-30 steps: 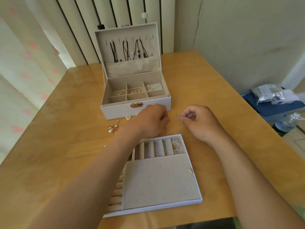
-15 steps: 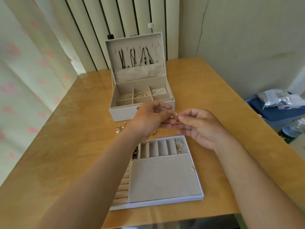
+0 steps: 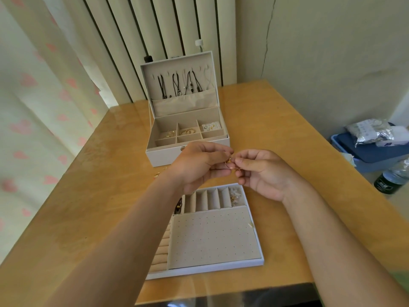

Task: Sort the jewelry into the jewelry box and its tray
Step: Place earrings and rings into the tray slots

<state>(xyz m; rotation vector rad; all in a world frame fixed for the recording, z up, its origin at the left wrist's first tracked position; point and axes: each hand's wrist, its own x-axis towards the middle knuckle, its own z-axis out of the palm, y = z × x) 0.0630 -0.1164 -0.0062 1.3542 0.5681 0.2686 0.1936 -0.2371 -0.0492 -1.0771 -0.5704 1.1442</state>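
left hand [image 3: 199,165]: fingers curled, pinching a thin gold piece [image 3: 230,165]
right hand [image 3: 263,173]: fingertips pinching the same gold piece
gold piece: held in the air between jewelry box [image 3: 188,151] and tray [image 3: 256,262]
jewelry box: open, lid upright, on the table [image 3: 88,196]
tray: nearer, flat

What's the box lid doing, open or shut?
Open: the lid stands upright behind the box, with necklaces hanging inside it.

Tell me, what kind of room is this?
Probably a room in someone's home, maybe a bedroom: a heart-patterned curtain, a wooden table in the corner, and a jewelry box open on it.
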